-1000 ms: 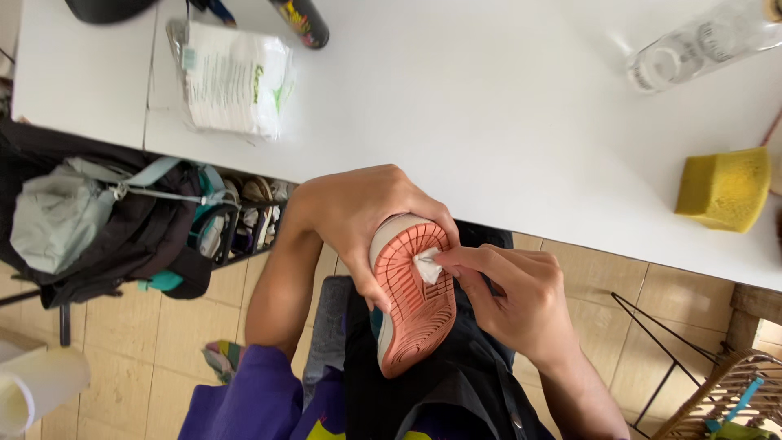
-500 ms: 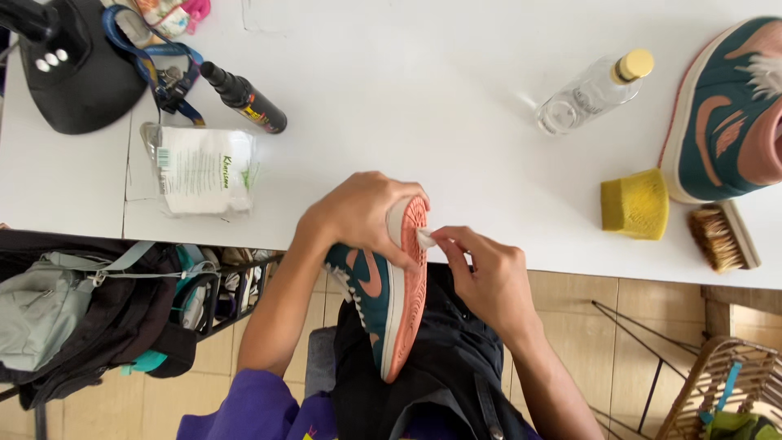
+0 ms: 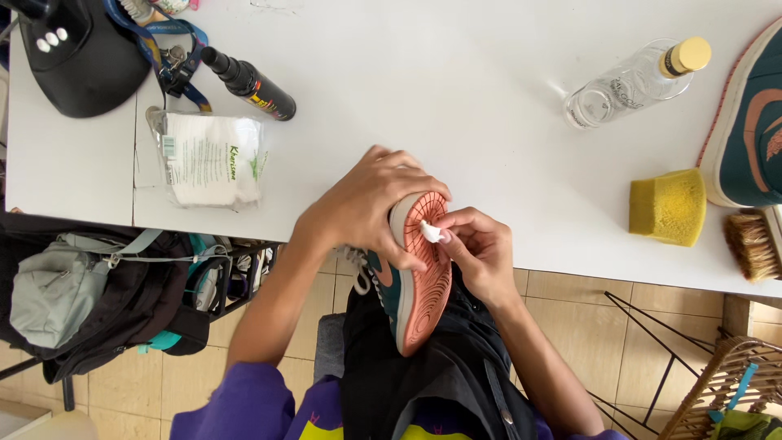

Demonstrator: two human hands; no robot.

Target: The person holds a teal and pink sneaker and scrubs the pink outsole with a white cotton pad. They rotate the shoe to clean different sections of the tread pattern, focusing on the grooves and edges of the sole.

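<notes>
Sponge [image 3: 668,206] and bottle [image 3: 637,81] sit near the table [image 3: 456,98] edge. Left hand [image 3: 366,204] grips the shoe [image 3: 419,281]; right hand [image 3: 481,248] pinches a white wipe [image 3: 429,233] against its sole.

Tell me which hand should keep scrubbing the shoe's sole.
Probably the right hand: it pinches the small white wad against the salmon sole, while the left hand grips the shoe's toe to steady it.

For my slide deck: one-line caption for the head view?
Left hand steadies a sneaker, right hand presses a white wad to its sole.
</notes>
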